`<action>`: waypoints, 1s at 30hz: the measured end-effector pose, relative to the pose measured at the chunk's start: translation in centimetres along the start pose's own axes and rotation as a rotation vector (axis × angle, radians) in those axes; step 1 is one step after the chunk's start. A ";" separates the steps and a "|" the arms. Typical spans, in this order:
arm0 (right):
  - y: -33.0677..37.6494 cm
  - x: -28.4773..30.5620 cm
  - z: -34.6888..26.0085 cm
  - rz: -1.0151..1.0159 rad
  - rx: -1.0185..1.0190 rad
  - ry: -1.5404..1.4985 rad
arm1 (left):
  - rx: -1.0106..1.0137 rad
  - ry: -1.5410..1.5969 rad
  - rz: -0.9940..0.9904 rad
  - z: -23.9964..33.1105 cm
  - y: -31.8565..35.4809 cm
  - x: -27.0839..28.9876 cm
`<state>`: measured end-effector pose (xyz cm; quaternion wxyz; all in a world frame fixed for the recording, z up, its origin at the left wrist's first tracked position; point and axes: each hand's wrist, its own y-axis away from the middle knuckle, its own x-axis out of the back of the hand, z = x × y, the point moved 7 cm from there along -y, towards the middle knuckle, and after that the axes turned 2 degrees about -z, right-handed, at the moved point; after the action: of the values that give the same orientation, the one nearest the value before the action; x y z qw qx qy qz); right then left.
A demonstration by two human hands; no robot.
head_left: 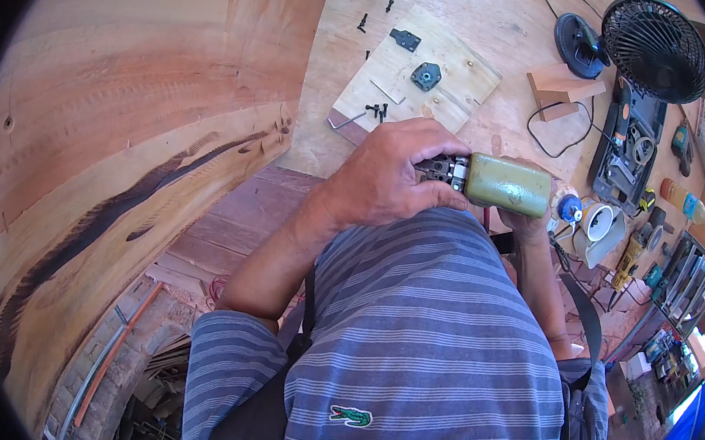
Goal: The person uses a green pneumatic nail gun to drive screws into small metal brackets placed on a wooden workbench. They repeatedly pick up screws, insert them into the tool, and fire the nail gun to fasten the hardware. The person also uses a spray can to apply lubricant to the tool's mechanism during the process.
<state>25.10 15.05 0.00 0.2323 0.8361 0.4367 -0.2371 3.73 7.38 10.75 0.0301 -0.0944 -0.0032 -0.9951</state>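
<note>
In front of my chest I hold a mechanical unit with a rounded, glossy green housing [509, 184] and a dark metal end with bright parts. My left hand [382, 170] is closed around the metal end, its thumb below and its fingers above. My right hand [531, 221] grips the green end from beneath and behind, most of its fingers hidden by the housing. Just beyond, on a light board [462, 82], lie a black hexagonal cover [426, 76], a flat black plate [406, 40], several black bolts [378, 111] and two hex keys [348, 121].
To the right are a black fan [656, 49], a wooden block [557, 92], an open tool case [629, 142], a bottle of yellowish liquid [684, 200] and a yellow power tool [631, 261]. More bolts [362, 23] lie beyond the board. A large upright wooden slab [145, 96] stands at left.
</note>
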 end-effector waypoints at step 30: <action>-1.1 -2.3 -2.6 -0.021 0.073 0.150 | -0.029 0.015 0.013 0.6 0.1 -0.3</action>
<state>23.52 15.76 3.19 0.1661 0.8547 0.4528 -0.1921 4.11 7.33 11.33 0.0351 -0.0873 0.0120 -0.9955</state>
